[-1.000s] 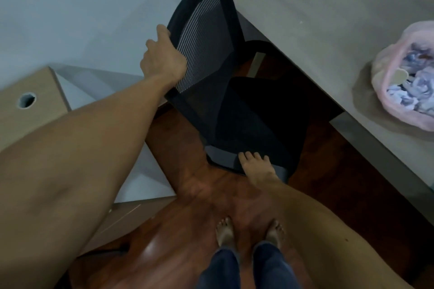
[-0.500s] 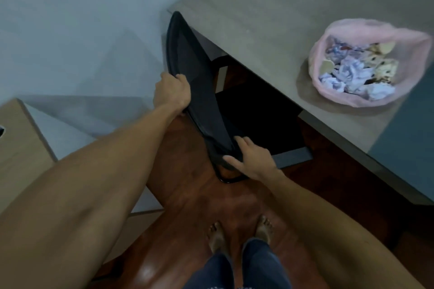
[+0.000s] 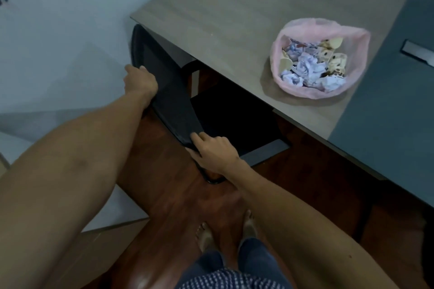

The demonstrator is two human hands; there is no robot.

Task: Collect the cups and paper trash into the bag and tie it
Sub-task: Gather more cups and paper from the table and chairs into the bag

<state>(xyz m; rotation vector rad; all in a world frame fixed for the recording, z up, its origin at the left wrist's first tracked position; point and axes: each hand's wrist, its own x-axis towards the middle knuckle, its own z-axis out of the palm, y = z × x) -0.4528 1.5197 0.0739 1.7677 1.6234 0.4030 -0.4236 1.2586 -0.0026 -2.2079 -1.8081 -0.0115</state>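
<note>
Gripping the black chair (image 3: 169, 91), both hands sit on its backrest at opposite ends. The left hand (image 3: 141, 81) is closed over the upper edge of the backrest, near the desk corner, with the thumb on the near side and the fingers hidden behind the frame. The right hand (image 3: 215, 151) rests on the lower end of the backrest, fingers (image 3: 199, 137) spread slightly and laid against the mesh, thumb below the edge; whether it truly clamps the frame cannot be told.

The chair's seat lies under the desk (image 3: 234, 19), and the backrest runs as a long dark band from upper left to lower right along the desk's near edge.

The pink bag (image 3: 319, 58) stands well apart from both hands, on the desk top toward its right part, just beside the grey panel (image 3: 387, 112). Its mouth is open and points up toward the camera, roughly round, slightly wider left to right. Inside lie crumpled white paper (image 3: 305, 68) and pale cups (image 3: 335, 42), the cups mostly along the far and right side. The bag is not tied.

Below, bare feet (image 3: 225, 230) stand on the reddish wooden floor (image 3: 164, 195), pointing toward the chair.
</note>
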